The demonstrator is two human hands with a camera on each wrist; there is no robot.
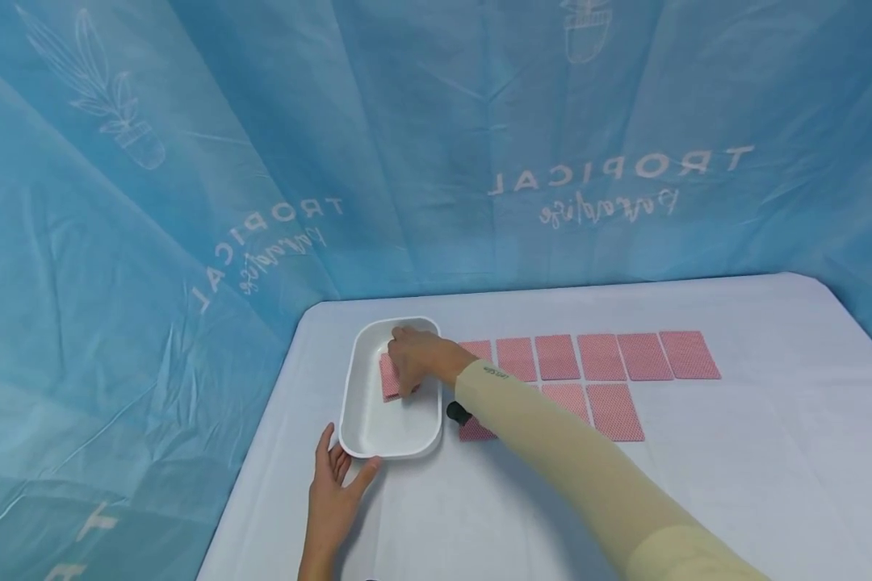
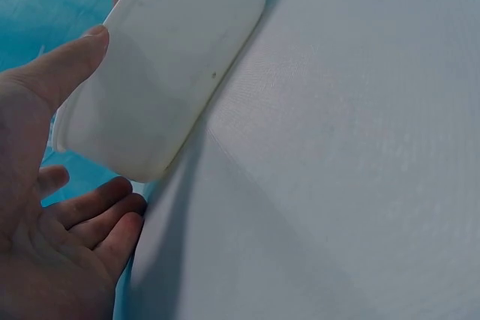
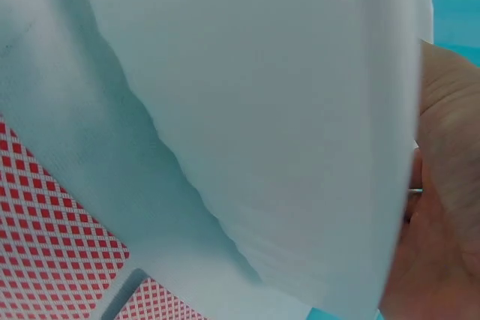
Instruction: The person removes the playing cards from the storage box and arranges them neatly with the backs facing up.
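Note:
In the head view, a white rectangular tray [image 1: 378, 432] stands at the left of the table. My right hand [image 1: 416, 357] reaches into it from the right and grips a small stack of red-patterned playing cards [image 1: 389, 378]. The tray wall [image 3: 255, 110] hides most of that grip in the right wrist view. At the tray's near left corner is my left hand [image 1: 334, 488], its thumb and fingers spread about the corner. The left wrist view shows its thumb [image 2: 82, 54] against the tray's side and the other fingers loosely bent below.
Right of the tray, red-backed cards lie face down in two rows, such as this far-right card [image 1: 690, 355] and a near-row card [image 1: 615, 412]. My right sleeve [image 1: 574, 460] covers some. A small black object [image 1: 458, 413] shows beside the tray. Blue curtains [image 1: 436, 161] hang behind.

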